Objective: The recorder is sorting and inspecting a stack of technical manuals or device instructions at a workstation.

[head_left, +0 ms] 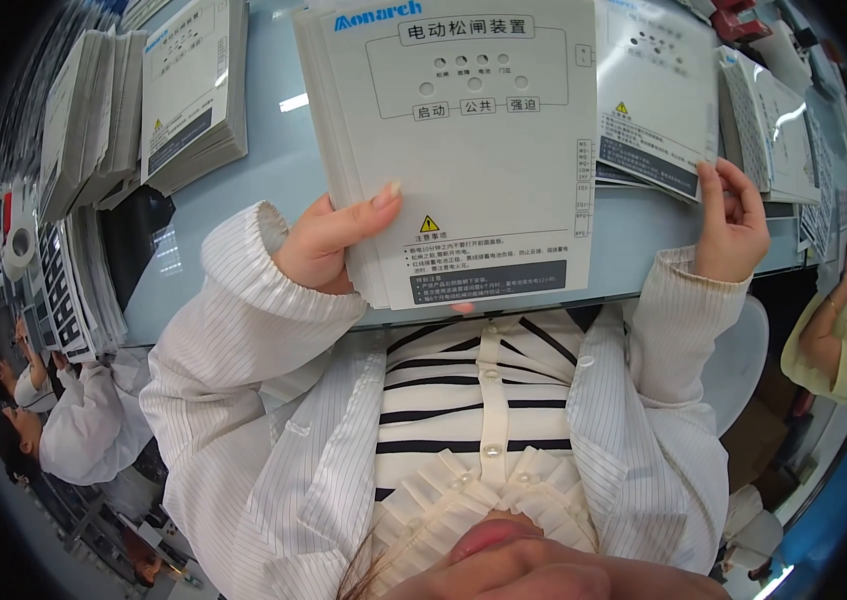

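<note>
One stack of white printed faceplate sheets point(488, 185) over near edge of desk point(268, 135). The left hand point(338, 235) clamps its left side, thumb on top; the right hand point(733, 220) pinches another sheet point(653, 105), near-right corner. Probably semi-stiff, slick, light singly; grip edges, expect sliding.

Tabletop gap point(268, 150) — panel stacks point(463, 155) alongside

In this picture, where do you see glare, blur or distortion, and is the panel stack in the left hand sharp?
Head view: the panel stack in the left hand looks sharp; the panel touched by the right hand has softer print near its top. Same head view: a bright glare streak on the table, fisheye bending, black corners.
</note>
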{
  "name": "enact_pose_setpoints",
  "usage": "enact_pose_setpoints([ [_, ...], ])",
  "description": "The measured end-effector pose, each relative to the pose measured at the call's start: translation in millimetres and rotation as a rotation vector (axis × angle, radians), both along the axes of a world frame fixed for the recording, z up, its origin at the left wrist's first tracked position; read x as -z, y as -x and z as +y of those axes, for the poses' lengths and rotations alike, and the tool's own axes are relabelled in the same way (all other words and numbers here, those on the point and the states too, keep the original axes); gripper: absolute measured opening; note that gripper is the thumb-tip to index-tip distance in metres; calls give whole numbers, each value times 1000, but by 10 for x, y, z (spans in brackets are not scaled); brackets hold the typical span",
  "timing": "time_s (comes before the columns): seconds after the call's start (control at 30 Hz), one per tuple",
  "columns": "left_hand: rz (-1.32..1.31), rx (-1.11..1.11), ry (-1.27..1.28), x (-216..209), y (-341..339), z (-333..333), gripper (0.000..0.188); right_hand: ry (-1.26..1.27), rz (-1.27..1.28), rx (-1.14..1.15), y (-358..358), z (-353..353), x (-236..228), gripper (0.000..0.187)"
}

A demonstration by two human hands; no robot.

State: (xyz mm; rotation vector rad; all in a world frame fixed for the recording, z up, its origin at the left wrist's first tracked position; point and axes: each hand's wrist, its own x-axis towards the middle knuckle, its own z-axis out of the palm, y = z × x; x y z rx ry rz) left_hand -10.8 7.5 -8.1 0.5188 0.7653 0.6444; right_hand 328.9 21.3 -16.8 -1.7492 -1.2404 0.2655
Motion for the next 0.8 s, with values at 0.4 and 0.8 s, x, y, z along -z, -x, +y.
enact_pose_setpoints([
  [0.4,16,38,-63,-113,-58,-1,64,315,541,-797,565,-332,-213,14],
  [0.8,-20,44,-46,-67,-83,-3,68,481,761,-658,658,-371,-291,10],
])
